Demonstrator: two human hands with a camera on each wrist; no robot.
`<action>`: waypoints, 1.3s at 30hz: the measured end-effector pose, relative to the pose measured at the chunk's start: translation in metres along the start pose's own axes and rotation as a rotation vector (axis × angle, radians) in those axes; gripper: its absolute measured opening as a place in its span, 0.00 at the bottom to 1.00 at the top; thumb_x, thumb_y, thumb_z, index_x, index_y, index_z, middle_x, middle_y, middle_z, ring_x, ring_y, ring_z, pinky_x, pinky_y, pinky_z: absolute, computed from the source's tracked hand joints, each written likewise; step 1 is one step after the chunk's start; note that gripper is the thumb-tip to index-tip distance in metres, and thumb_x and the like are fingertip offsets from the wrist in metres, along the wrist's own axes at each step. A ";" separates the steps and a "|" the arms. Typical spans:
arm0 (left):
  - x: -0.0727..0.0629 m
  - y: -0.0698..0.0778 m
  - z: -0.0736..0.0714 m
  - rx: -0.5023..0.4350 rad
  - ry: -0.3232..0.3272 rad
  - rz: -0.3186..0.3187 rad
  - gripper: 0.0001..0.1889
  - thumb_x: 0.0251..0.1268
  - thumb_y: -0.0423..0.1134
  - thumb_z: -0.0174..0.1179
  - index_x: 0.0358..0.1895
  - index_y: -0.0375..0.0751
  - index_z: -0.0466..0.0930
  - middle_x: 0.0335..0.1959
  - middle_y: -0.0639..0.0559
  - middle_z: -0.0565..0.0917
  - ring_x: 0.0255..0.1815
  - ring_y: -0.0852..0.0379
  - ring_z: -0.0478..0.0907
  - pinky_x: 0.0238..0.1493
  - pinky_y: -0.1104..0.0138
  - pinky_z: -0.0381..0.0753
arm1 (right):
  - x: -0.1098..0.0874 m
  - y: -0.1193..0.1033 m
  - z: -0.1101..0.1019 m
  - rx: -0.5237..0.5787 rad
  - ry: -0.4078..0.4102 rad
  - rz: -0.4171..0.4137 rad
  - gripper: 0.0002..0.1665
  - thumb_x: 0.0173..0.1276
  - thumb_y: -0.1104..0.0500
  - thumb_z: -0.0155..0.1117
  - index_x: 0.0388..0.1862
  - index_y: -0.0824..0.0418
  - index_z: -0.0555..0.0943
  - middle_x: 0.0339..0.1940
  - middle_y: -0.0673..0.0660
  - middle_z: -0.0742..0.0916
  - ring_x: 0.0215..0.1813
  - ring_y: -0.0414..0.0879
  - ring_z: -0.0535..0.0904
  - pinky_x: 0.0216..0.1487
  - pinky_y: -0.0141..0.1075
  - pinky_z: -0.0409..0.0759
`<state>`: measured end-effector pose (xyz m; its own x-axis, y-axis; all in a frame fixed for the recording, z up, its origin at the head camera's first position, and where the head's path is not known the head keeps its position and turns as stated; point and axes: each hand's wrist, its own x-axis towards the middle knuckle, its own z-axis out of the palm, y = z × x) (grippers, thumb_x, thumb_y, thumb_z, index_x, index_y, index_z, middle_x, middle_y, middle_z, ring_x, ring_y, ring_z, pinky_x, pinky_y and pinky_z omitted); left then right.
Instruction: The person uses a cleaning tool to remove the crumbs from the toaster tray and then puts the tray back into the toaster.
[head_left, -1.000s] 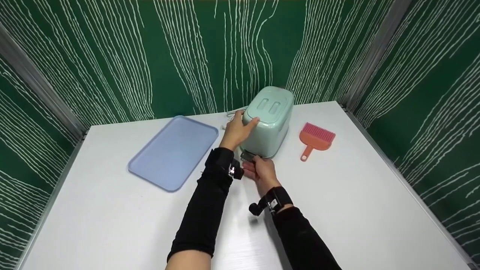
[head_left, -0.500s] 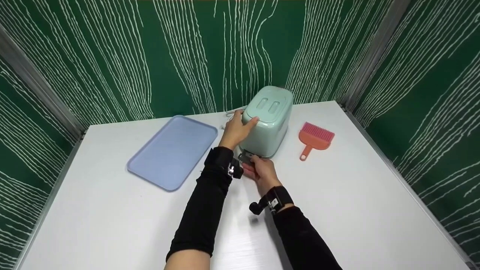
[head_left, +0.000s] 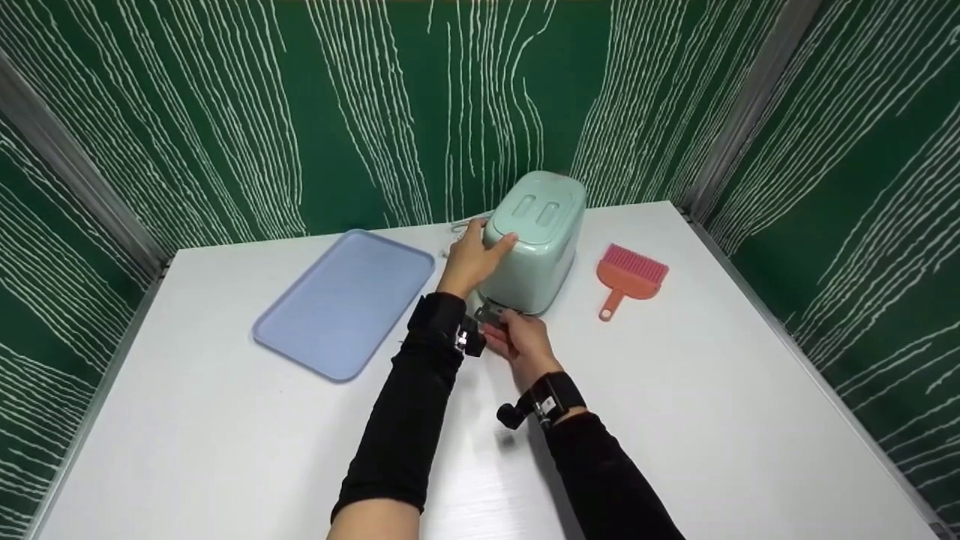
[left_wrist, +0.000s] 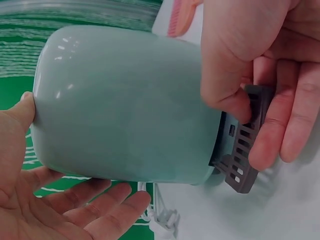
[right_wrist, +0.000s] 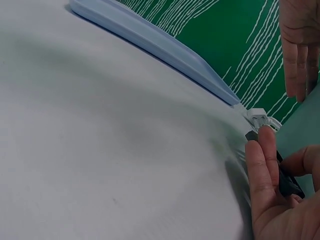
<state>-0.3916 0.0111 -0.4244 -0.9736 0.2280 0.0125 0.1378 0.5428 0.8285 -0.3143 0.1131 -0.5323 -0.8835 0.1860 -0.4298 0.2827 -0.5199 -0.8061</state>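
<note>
A mint green toaster (head_left: 525, 255) stands upright near the back of the white table, its top marked by two long slot-shaped recesses. My left hand (head_left: 472, 262) holds it, the thumb on the top edge and the fingers along the left side. At the toaster's base my right hand (head_left: 526, 341) pinches a dark grey slotted crumb tray (left_wrist: 245, 145) between thumb and fingers. Part of that tray sticks out of the near end; the rest is hidden inside. In the right wrist view, the fingers cover most of the tray.
A blue tray (head_left: 345, 304) lies to the left of the toaster. On the right is an orange dustpan-shaped brush (head_left: 630, 281) with pink bristles. A white plug (right_wrist: 257, 116) and cord lie behind the toaster's left side. Green walls enclose the table.
The crumb tray has slid slightly farther out of the toaster's base, toward the left, with my right hand on it. My left hand and the toaster have hardly moved.
</note>
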 end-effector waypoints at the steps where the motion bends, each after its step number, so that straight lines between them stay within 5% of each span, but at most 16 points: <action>1: 0.000 0.000 0.000 0.001 0.005 0.005 0.37 0.81 0.60 0.58 0.81 0.44 0.63 0.80 0.39 0.72 0.80 0.41 0.71 0.80 0.48 0.71 | 0.000 0.001 0.001 -0.004 -0.005 -0.003 0.14 0.80 0.66 0.55 0.58 0.72 0.78 0.29 0.57 0.91 0.30 0.43 0.91 0.34 0.35 0.90; 11: -0.001 0.001 -0.001 0.015 0.017 0.024 0.36 0.80 0.60 0.59 0.80 0.44 0.64 0.80 0.40 0.74 0.80 0.42 0.72 0.79 0.48 0.71 | 0.003 0.004 0.005 -0.053 -0.026 -0.047 0.19 0.87 0.59 0.53 0.62 0.74 0.74 0.28 0.58 0.88 0.23 0.43 0.88 0.27 0.36 0.88; 26: 0.001 0.001 0.000 -0.013 0.008 0.002 0.36 0.80 0.60 0.59 0.81 0.46 0.64 0.80 0.41 0.73 0.80 0.43 0.72 0.80 0.49 0.71 | 0.003 0.005 0.007 -0.060 -0.065 -0.052 0.11 0.87 0.63 0.51 0.56 0.72 0.73 0.23 0.57 0.87 0.19 0.43 0.85 0.23 0.36 0.86; 34: -0.001 -0.001 -0.001 0.010 0.009 0.025 0.36 0.81 0.61 0.58 0.81 0.45 0.64 0.80 0.40 0.73 0.79 0.42 0.73 0.78 0.48 0.73 | 0.001 0.005 0.006 -0.124 -0.070 -0.058 0.13 0.85 0.66 0.49 0.35 0.66 0.68 0.19 0.52 0.75 0.18 0.39 0.74 0.17 0.32 0.79; 39: 0.000 -0.002 -0.001 0.010 0.010 0.026 0.36 0.81 0.60 0.58 0.81 0.44 0.64 0.80 0.39 0.73 0.79 0.42 0.73 0.78 0.48 0.73 | -0.003 0.004 0.006 -0.145 -0.057 -0.022 0.08 0.86 0.64 0.50 0.45 0.67 0.66 0.22 0.55 0.81 0.19 0.42 0.82 0.22 0.35 0.86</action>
<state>-0.3916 0.0096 -0.4252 -0.9715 0.2336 0.0397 0.1646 0.5453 0.8219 -0.3128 0.1055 -0.5322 -0.9088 0.1461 -0.3909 0.3103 -0.3897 -0.8671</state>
